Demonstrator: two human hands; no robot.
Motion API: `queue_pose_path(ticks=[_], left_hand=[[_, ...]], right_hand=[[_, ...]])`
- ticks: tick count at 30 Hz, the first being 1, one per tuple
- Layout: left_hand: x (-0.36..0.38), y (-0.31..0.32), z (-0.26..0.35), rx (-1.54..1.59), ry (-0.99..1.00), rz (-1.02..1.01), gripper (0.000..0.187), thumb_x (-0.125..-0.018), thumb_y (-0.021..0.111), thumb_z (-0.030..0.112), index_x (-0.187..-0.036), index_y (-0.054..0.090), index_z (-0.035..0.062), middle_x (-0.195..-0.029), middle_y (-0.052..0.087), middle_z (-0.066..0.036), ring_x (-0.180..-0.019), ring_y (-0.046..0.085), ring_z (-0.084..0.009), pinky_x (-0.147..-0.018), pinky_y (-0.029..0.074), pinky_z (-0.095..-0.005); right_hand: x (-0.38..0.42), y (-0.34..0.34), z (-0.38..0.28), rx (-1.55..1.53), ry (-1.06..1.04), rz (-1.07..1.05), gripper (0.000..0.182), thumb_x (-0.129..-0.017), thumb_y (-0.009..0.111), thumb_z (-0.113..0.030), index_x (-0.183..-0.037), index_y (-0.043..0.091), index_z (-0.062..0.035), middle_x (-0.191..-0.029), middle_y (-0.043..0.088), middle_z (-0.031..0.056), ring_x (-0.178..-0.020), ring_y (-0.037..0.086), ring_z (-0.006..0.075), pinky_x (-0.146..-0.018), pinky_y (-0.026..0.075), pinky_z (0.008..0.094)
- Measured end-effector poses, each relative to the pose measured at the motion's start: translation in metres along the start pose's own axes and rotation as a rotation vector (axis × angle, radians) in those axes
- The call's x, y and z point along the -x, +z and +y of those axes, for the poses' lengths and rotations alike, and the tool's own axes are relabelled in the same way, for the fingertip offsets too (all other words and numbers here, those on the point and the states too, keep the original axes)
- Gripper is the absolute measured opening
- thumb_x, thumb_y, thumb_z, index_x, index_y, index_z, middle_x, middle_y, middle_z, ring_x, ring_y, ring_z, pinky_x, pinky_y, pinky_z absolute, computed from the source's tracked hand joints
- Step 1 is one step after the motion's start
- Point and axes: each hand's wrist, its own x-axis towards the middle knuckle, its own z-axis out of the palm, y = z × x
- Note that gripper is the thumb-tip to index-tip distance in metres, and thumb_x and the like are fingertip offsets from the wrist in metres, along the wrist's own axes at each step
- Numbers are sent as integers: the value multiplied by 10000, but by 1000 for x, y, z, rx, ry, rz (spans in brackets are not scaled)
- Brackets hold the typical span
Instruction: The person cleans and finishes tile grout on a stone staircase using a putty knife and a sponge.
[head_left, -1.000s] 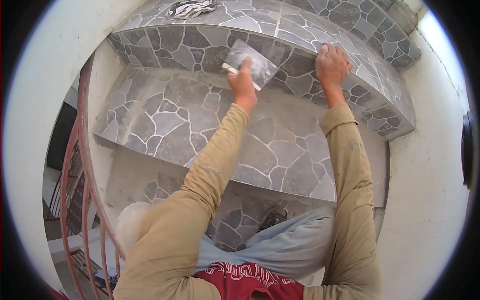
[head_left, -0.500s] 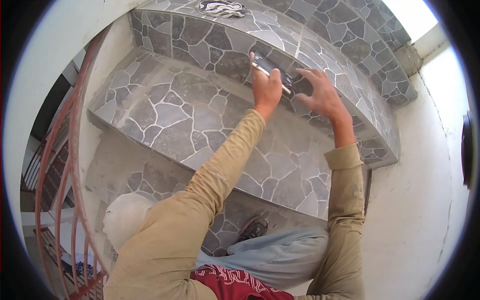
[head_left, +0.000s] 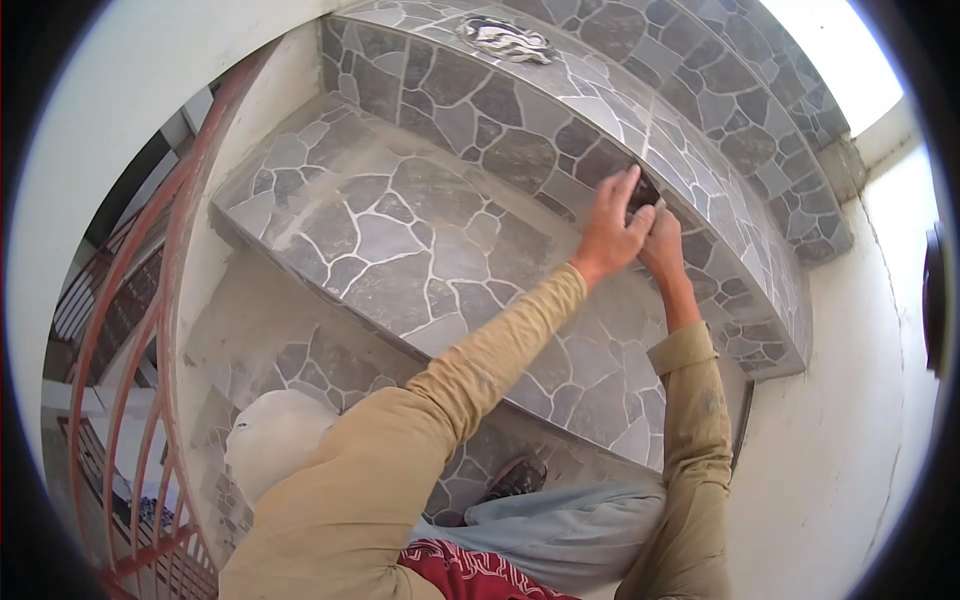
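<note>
A small flat dark slab, its kind not clear, is up against the stone-clad step riser, just below the tread's edge. My left hand grips it from the left, fingers stretched along its side and thumb toward the right hand. Closed at its lower right end is my right hand, with the knuckles close to the left thumb. Both hands hide most of the slab.
A striped black-and-white cloth bundle lies on the upper tread. The lower tread has grey stones and pale joints. A red metal railing runs along the left, near a white rounded object. A white wall bounds the right.
My left hand has moved right and slightly down with the slab, bringing it against the riser. My right hand, open and apart before, has closed onto the slab. The view has shifted.
</note>
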Motion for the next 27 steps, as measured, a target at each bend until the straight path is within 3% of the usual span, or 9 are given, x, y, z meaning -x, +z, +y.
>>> queue_pose_path(ticks=[1,3,4,7,9,13,17,23,27], left_hand=[[4,8,1,18,2,25,763,-942,688,314,-1539,361,-30,-1455,433,-290,-1361,444,-414,-1135,389,-451],[12,16,3,32,6,67,752,-973,661,332,-1540,346,-50,-1484,409,-307,-1383,435,-425,-1155,372,-453],[15,19,10,26,-41,64,776,-977,653,366,-1530,338,-79,-1501,383,-318,-1395,422,-431,-1164,360,-454],[22,21,18,40,-102,55,858,-980,644,441,-1498,317,-159,-1537,318,-341,-1412,398,-451,-1179,343,-458],[26,26,10,29,-126,108,864,-977,646,444,-1490,321,-171,-1531,329,-343,-1411,402,-458,-1179,346,-457],[16,28,34,17,-79,120,783,-984,616,396,-1474,363,-160,-1495,398,-352,-1404,409,-475,-1180,354,-462],[23,22,27,64,-171,122,743,-995,582,396,-1462,403,-153,-1523,381,-350,-1421,399,-470,-1182,350,-460],[22,31,32,-9,-134,140,732,-1014,555,415,-1467,414,-142,-1526,395,-347,-1422,397,-471,-1181,351,-468],[27,31,27,-9,-160,168,729,-999,577,398,-1456,419,-147,-1512,402,-361,-1408,400,-492,-1176,354,-478]], right_hand=[[4,3,-4,-3,-14,-11,235,-898,676,-197,-937,688,35,-801,701,245,-791,738,333,-699,531,433],[9,5,-9,-205,-21,178,220,-944,681,-198,-927,693,21,-777,702,185,-718,688,229,-669,524,408],[11,4,-6,-155,-56,193,205,-956,668,-171,-1018,711,20,-818,736,114,-743,662,179,-662,522,370],[9,16,16,-97,-81,134,167,-930,685,-144,-946,695,22,-740,684,137,-673,618,168,-582,484,384],[16,17,26,130,-148,113,174,-946,674,-160,-907,668,10,-710,644,122,-655,558,172,-587,469,390],[14,25,28,47,-152,136,179,-942,672,-163,-895,660,9,-705,637,130,-645,552,190,-580,462,395],[14,38,42,36,-153,100,185,-937,670,-167,-884,651,9,-700,630,139,-636,547,207,-572,455,400],[9,23,18,-24,-158,143,194,-931,668,-172,-866,638,8,-692,619,151,-621,539,233,-561,445,408],[12,36,39,22,-171,84,201,-927,667,-176,-854,629,8,-687,611,160,-611,534,250,-554,438,413]])
